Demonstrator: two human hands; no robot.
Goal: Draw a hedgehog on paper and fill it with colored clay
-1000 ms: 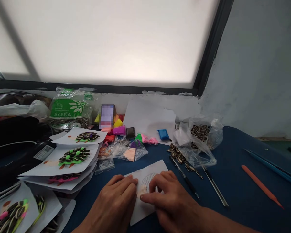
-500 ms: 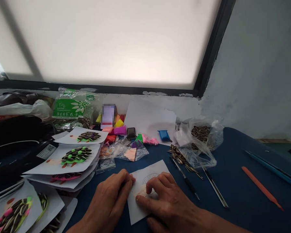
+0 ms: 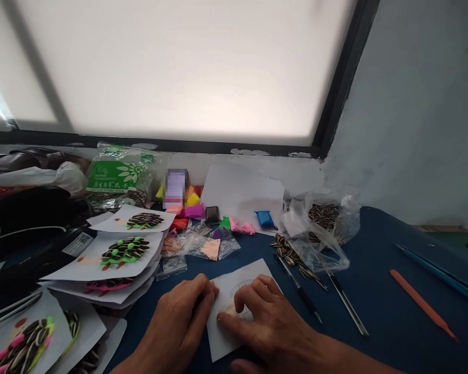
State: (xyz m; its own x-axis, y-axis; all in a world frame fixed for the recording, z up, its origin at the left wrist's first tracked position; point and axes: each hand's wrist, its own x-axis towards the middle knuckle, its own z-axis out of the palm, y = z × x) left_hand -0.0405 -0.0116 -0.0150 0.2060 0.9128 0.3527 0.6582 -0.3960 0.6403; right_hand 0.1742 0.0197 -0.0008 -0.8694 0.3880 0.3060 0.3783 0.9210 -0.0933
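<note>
A small white sheet of paper [image 3: 224, 345] with a printed line drawing lies on the blue table in front of me. My right hand [image 3: 265, 317] rests on it, fingers bent, with thumb and index finger at a flattened piece of peach clay [image 3: 231, 307] on the drawing. Part of the drawing is under this hand. At the sheet's left edge sits my left hand [image 3: 185, 311], its fingers curled together; whatever is inside them is hidden.
Left stand finished seed-and-clay hedgehog cards [image 3: 136, 270]. Behind are clay packets [image 3: 195, 210] and a seed bag [image 3: 117, 176]. To the right lie loose sunflower seeds [image 3: 286, 252], a plastic bag of seeds [image 3: 323, 218], a pen [image 3: 302, 291], a metallic pen-like tool [image 3: 349, 304] and an orange clay tool [image 3: 421, 301].
The right thumb and fingers have shifted very slightly on the peach clay. My left hand keeps its place. The whole view has moved a little.
</note>
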